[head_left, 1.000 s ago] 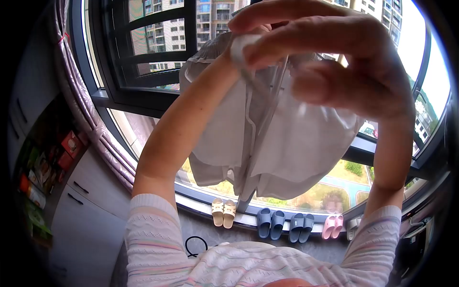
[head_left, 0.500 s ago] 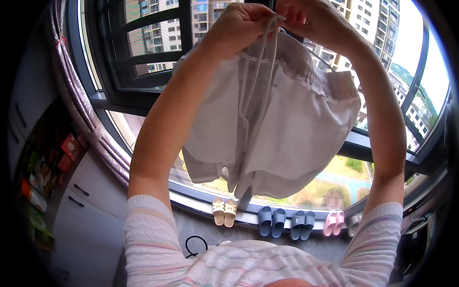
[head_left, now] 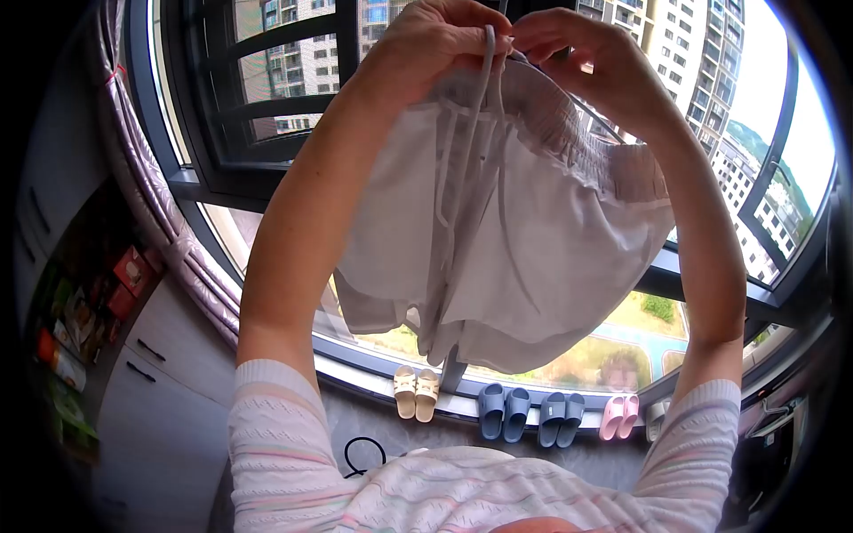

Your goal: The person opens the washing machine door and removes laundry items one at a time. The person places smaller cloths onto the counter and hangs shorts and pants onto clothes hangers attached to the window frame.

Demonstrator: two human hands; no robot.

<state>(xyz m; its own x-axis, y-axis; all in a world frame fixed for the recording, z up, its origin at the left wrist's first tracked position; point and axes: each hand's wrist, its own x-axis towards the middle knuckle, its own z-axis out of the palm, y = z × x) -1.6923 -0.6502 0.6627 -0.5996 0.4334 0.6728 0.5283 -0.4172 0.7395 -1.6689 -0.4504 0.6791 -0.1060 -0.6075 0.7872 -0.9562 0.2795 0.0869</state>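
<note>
Light grey shorts [head_left: 551, 240] with a gathered elastic waistband hang in front of the window on a dark, thin hanger that shows partly at the waistband. My left hand [head_left: 440, 40] is closed at the top centre, pinching the pale drawstring [head_left: 487, 80] near the hanger's middle. One cord end hangs down over the front of the shorts. Beside it, my right hand [head_left: 591, 58] has its fingers bent, with the fingertips close to the left ones. Whether those fingertips grip the cord cannot be made out.
Below the window stand beige slippers [head_left: 416, 393], two blue pairs [head_left: 504, 412] and a pink pair [head_left: 619, 416]. A tied curtain [head_left: 178, 240] hangs at the left, beside a cabinet [head_left: 169, 373] and shelves of packages. A black loop [head_left: 365, 456] lies on the floor.
My right hand has moved from close to the camera back to the waistband, beside my left hand. The cord now drapes over the front, and the shorts have shifted slightly.
</note>
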